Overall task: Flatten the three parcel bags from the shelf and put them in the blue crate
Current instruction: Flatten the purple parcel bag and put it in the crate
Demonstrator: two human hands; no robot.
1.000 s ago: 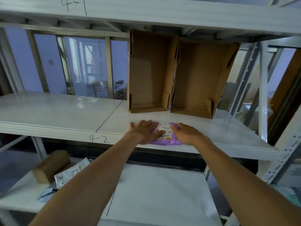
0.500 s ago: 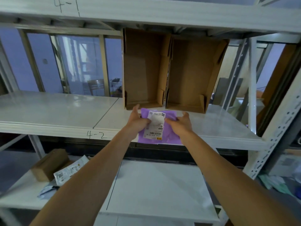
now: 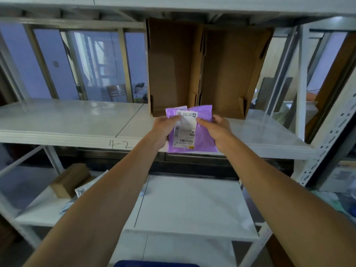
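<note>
Purple bag now lifted off shelf — both hands gripping.

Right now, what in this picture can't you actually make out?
- Blue crate: head view, cut off by the bottom edge; contents unseen.
- Label on the purple parcel bag: print too small, partly under the fingers.
- Items beside the small cardboard box: hidden by the left forearm.

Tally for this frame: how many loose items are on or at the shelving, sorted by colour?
Purple: 1, the parcel bag held in both hands
Brown: 3, two open cardboard boxes on the middle shelf and one closed carton on the lower shelf
White: 1, a labelled packet beside the carton
Total: 5
</note>
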